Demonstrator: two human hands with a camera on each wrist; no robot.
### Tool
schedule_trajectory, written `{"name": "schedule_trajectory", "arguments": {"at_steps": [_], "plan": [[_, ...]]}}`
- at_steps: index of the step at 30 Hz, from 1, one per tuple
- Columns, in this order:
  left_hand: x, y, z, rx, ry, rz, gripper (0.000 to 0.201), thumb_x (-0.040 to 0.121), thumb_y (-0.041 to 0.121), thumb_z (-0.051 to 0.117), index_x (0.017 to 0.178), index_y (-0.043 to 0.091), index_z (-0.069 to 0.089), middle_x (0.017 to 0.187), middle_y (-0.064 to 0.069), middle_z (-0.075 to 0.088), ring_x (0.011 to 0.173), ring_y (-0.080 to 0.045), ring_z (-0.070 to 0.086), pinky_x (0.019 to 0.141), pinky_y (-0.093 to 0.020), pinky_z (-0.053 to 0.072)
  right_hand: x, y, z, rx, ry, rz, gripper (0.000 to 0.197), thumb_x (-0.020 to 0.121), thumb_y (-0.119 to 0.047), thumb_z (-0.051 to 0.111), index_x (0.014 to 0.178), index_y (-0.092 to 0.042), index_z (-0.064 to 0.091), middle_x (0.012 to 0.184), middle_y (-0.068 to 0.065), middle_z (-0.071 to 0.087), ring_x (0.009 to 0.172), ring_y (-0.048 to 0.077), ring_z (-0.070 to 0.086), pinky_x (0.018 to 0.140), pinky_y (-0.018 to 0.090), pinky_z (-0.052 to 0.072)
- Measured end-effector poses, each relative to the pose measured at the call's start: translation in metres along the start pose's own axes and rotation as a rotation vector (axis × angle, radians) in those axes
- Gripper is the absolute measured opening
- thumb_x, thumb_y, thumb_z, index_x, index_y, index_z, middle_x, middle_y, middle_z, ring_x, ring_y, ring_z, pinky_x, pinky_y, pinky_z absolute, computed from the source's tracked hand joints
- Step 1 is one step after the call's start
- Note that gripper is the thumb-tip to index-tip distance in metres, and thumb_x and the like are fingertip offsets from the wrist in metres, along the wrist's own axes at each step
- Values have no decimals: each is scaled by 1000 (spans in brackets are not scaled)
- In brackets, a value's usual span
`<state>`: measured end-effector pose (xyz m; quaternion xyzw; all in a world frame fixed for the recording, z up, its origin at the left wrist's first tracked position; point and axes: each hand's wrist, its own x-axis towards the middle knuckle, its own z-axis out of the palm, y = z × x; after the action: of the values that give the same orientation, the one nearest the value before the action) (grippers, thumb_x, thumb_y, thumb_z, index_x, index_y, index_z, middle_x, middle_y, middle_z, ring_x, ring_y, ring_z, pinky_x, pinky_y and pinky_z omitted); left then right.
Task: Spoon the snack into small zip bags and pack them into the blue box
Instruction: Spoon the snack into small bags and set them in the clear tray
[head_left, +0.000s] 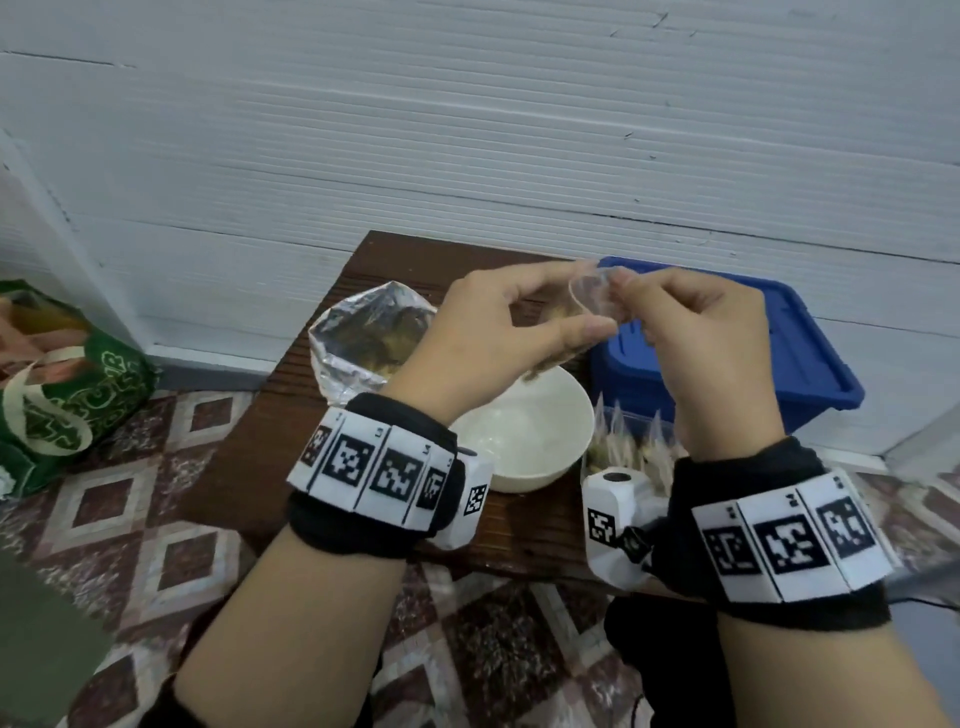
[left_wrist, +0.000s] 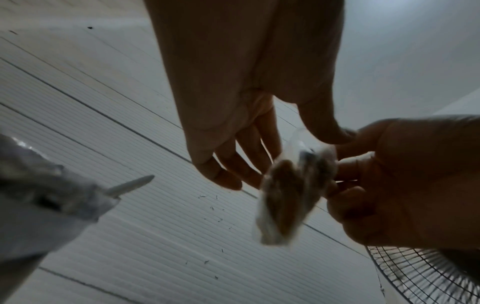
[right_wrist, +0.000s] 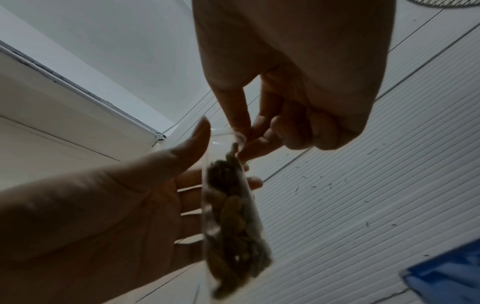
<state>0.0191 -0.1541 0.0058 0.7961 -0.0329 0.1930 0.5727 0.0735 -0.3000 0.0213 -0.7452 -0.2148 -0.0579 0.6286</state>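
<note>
A small clear zip bag (head_left: 595, 305) partly filled with brown snack (right_wrist: 233, 216) hangs between my raised hands, above the white bowl (head_left: 524, 431). My right hand (head_left: 626, 291) pinches the bag's top edge between thumb and index finger. My left hand (head_left: 581, 307) is beside it: its straight fingers (right_wrist: 189, 203) lie behind the bag and the thumb stands near the bag's clear rim. The blue box (head_left: 727, 343) sits with its lid on, behind and to the right. A spoon handle (left_wrist: 130, 186) sticks out of the open foil snack bag (head_left: 363, 338).
Several filled zip bags (head_left: 628, 441) stand in a clear container in front of the blue box. All of this rests on a low dark wooden table (head_left: 291, 415) on patterned floor. A green shopping bag (head_left: 62, 384) lies far left. A fan grille (left_wrist: 415, 277) is nearby.
</note>
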Motion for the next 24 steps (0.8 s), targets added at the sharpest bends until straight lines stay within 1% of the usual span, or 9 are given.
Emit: {"name": "schedule_trajectory", "arguments": {"at_steps": [3,6,9,12,14,16,17,19,24], "plan": [[1,-7,6,108,-124,-78,71,63,42,83,129,29,60,123,15,65,116,6,55,106,-27,42,-1,8,-15,-109,-45,-4,21,88,-22,64,71,-13,74,69,-2,71,67,7,63,68,24,48],[1,-16,10,130,-257,-128,64,72,30,81,131,30,57,124,15,64,117,7,54,107,-27,41,-1,16,-25,-168,-109,20,22,89,-25,64,73,-14,74,72,5,71,77,20,66,79,35,51],[0,-27,18,135,-275,-151,52,75,26,81,123,29,61,117,12,67,112,4,58,105,-30,43,-2,21,-27,-183,-135,55,23,88,-27,64,69,-17,73,72,10,70,74,23,63,77,35,49],[-2,-36,26,83,-212,-165,39,75,23,81,111,24,67,105,6,71,103,-7,64,100,-36,48,-3,26,-25,-179,-139,101,28,88,-35,63,66,-20,73,60,7,60,57,11,49,69,28,43],[-3,-42,31,42,-155,-183,32,75,20,81,102,29,66,100,6,71,99,-14,65,96,-40,50,-4,28,-24,-170,-122,138,38,85,-48,63,69,-16,74,56,8,49,53,8,42,67,23,41],[-4,-46,35,11,-117,-192,30,74,20,82,95,34,65,98,5,71,97,-17,66,94,-41,52,-4,30,-25,-213,-138,145,46,78,-57,65,72,-12,72,48,-9,47,46,0,40,55,11,35],[-4,-48,37,2,-104,-194,30,74,20,82,94,35,64,98,2,72,96,-18,66,92,-41,53,-5,31,-25,-263,-154,137,44,76,-58,67,71,-14,71,48,-14,50,46,-2,43,50,7,33],[-3,-51,41,-17,-91,-202,32,73,20,83,93,35,63,96,-1,70,91,-17,66,89,-37,55,-6,34,-25,-374,-156,107,34,73,-54,72,71,-21,70,57,-12,59,51,-5,50,49,5,34],[-4,-58,54,-54,-109,-207,35,73,18,83,98,34,64,87,13,63,84,-3,60,81,-21,51,-8,38,-31,-497,-91,41,16,83,-29,70,70,-19,71,60,-10,64,55,-3,56,51,4,36]]}}
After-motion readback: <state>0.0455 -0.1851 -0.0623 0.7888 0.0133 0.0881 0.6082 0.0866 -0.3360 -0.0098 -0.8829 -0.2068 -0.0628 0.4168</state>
